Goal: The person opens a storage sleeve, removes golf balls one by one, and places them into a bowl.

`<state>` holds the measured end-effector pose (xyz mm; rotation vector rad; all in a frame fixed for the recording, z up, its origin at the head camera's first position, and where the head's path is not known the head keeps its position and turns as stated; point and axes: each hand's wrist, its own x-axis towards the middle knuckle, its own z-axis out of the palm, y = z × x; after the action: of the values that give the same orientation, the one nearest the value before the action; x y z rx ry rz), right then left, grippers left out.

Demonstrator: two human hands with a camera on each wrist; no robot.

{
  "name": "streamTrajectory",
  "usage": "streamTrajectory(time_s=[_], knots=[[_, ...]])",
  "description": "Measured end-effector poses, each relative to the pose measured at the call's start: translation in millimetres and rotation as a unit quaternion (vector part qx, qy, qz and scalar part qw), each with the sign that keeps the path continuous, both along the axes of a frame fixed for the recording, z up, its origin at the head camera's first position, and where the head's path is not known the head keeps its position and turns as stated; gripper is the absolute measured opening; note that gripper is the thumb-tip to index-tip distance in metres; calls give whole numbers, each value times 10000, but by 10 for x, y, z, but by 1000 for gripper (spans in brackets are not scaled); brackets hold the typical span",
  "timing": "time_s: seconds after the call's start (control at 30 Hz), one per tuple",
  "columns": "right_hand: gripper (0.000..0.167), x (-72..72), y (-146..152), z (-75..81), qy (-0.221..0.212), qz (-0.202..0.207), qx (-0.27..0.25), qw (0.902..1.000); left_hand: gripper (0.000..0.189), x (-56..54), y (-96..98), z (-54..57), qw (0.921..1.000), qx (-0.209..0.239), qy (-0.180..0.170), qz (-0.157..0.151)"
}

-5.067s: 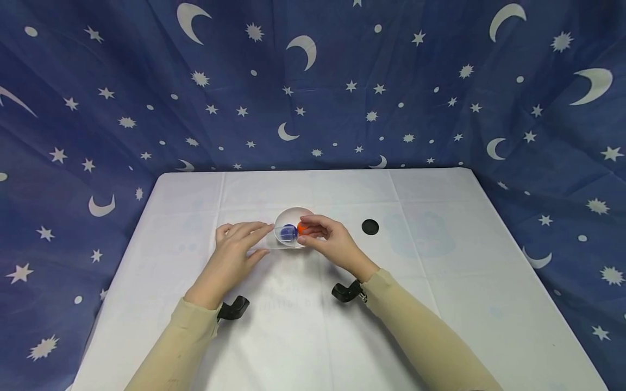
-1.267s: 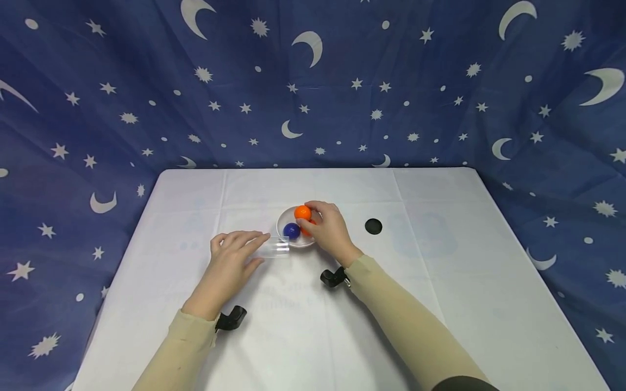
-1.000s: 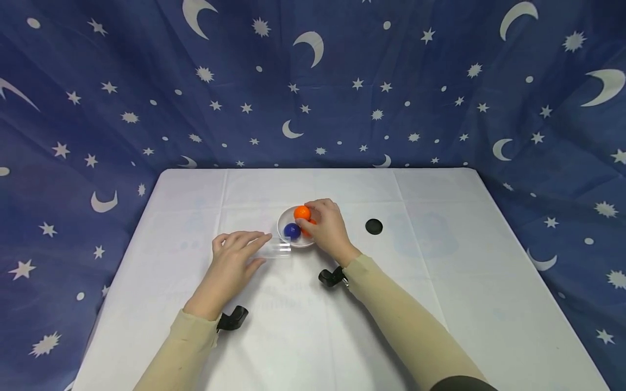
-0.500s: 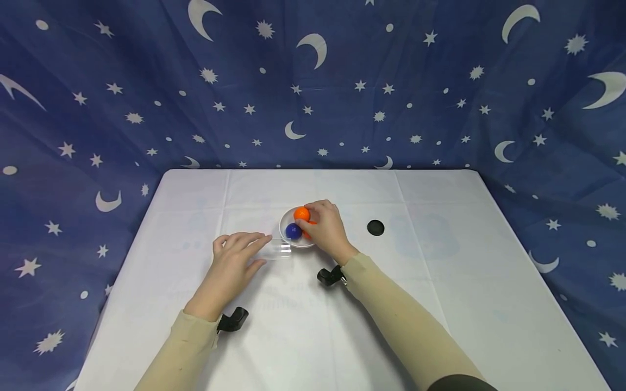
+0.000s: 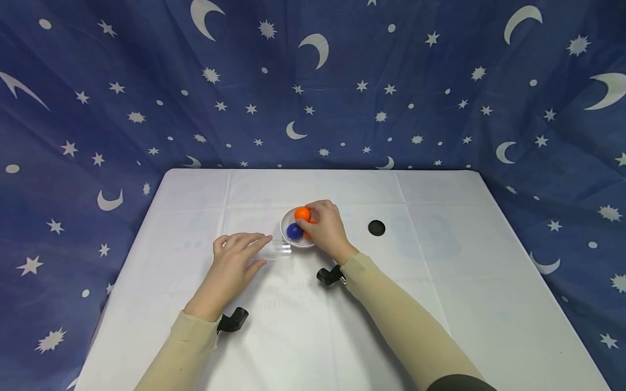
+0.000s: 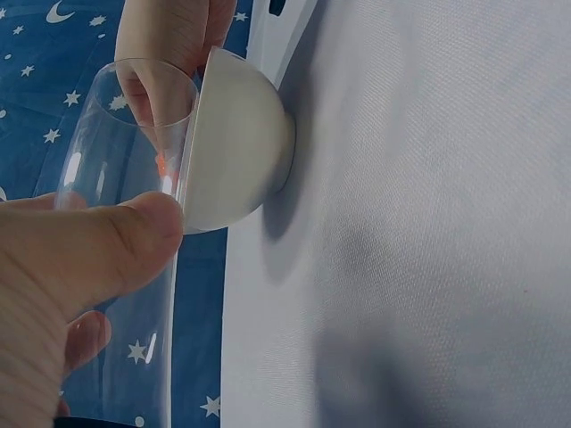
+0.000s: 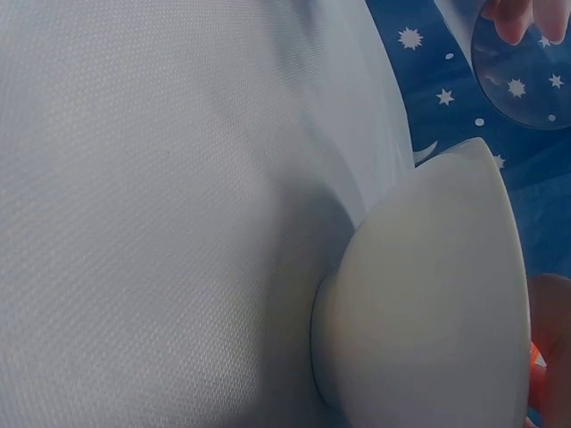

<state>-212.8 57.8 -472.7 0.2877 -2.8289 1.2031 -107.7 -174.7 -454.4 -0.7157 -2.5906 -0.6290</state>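
My left hand (image 5: 229, 272) grips a clear tube (image 5: 279, 249), which lies nearly level with its end at the near left rim of a white bowl (image 5: 287, 221). In the left wrist view the thumb presses on the tube wall, with fingers behind it. Inside the bowl are a blue ball (image 5: 294, 231), an orange ball (image 5: 302, 214) and more orange beneath my right hand (image 5: 330, 231). That hand reaches into the bowl, thumb and fingers curled round an orange ball, mostly hidden. Some orange (image 7: 537, 383) shows beside its fingers in the right wrist view.
A flat black disc (image 5: 376, 227) lies on the white table (image 5: 440, 326), right of the bowl. A dark blue cloth (image 5: 342, 65) with stars and moons hangs behind the table and at both sides. Each wrist carries a black camera mount (image 5: 232, 319).
About five seconds ago the tube overlapped the bowl and my right hand held an orange ball beside it. The tube now sits back left, the right hand inside the bowl. Both hands look still this last second.
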Motion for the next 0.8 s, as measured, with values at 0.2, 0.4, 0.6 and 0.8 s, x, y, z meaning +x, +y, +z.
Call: streamTrajectory(time_s=[0.2, 0.4, 0.6, 0.8], knots=[[42, 2, 9, -1, 25, -17, 81, 10000, 56, -4, 5, -11, 10000, -3, 16, -22], [43, 13, 33, -6, 0, -24, 118, 9999, 55, -7, 12, -15, 10000, 22, 28, -64], [42, 25, 72, 3, -1, 34, 49, 10000, 54, -11, 21, -24, 10000, 14, -68, -57], [43, 64, 132, 38, -53, 55, 24, 10000, 56, -33, 34, -22, 9997, 93, -241, -53]])
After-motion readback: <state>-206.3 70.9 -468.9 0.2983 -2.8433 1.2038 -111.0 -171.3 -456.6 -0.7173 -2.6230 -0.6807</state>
